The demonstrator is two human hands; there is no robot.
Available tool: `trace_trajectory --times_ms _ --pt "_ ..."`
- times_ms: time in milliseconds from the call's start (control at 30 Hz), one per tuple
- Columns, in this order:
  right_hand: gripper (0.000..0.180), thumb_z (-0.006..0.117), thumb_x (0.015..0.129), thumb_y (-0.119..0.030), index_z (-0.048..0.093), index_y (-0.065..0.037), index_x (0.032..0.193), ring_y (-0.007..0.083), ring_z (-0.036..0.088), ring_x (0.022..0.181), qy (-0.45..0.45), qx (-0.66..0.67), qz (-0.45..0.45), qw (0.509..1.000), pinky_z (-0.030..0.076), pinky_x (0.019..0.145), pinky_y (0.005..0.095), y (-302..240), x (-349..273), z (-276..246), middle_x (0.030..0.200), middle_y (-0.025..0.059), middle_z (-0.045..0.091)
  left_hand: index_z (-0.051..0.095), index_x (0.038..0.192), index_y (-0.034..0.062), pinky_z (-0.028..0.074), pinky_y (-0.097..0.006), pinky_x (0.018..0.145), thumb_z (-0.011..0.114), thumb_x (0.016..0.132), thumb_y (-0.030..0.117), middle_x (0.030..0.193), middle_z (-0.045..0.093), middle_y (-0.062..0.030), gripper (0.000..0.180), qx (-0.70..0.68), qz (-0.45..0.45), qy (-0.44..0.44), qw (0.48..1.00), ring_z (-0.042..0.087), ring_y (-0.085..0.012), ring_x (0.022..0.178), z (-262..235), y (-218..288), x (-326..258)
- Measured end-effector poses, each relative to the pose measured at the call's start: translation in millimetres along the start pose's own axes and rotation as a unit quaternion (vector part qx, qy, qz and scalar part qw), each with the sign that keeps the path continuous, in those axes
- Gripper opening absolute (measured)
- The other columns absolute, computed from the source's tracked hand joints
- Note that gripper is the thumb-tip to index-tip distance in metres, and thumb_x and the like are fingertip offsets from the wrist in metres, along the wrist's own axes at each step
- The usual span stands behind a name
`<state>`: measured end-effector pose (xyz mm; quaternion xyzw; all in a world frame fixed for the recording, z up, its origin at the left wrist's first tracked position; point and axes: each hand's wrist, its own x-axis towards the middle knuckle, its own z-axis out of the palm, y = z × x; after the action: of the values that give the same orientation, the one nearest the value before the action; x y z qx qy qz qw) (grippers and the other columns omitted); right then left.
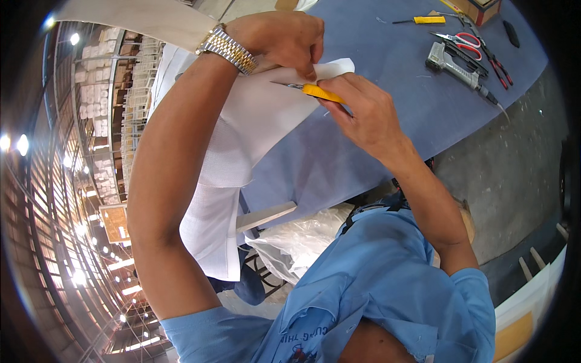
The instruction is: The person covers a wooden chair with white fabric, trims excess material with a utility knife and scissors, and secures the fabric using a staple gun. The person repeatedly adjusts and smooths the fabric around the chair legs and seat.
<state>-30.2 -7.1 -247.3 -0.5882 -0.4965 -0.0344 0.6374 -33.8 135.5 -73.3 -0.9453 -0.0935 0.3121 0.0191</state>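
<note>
Blue shirt [387,284] fills the bottom, closest to the lens. Up top, left hand [284,39] pinches the white fabric [242,139] on the blue table [393,91], while right hand [363,109] is closed around a yellow utility knife [315,91], blade on the cloth edge. Scissors [466,41] and staple gun [454,66] sit well apart.
</note>
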Motion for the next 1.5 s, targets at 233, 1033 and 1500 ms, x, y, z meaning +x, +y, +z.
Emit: trace_trajectory --times_ms 233,1033,1500 --pt "0.024 0.072 0.082 -0.012 0.065 -0.009 0.104 0.0295 0.064 0.086 -0.055 -0.024 0.058 0.997 0.052 0.073 0.0407 15.3 -26.1 -11.0 0.094 0.0082 0.065 0.075 0.094 -0.0032 0.055 -0.033 0.077 0.081 0.07 0.021 0.09 0.073 -0.0158 0.035 -0.007 0.029 0.007 1.0 0.07 -0.0268 0.079 0.6 -4.4 3.2" --pt "0.031 0.075 0.081 -0.01 0.066 -0.005 0.111 0.0301 0.068 0.09 0.026 0.127 0.033 0.991 0.055 0.078 0.0367 3.4 -4.9 19.8 0.101 0.0106 0.07 0.075 0.091 -0.0033 0.054 -0.033 0.072 0.081 0.071 0.022 0.085 0.073 -0.0175 0.033 -0.017 0.008 0.025 0.999 0.07 -0.0275 0.073 2.6 -10.4 10.9" --pt "0.027 0.074 0.082 -0.012 0.067 -0.007 0.107 0.0295 0.067 0.087 0.013 0.125 -0.017 0.992 0.054 0.076 0.0379 7.2 7.3 30.7 0.097 0.0092 0.07 0.075 0.087 -0.0043 0.055 -0.034 0.073 0.082 0.071 0.022 0.086 0.073 -0.0178 0.031 -0.005 -0.005 0.005 1.0 0.07 -0.0275 0.075 3.3 -9.3 15.1"
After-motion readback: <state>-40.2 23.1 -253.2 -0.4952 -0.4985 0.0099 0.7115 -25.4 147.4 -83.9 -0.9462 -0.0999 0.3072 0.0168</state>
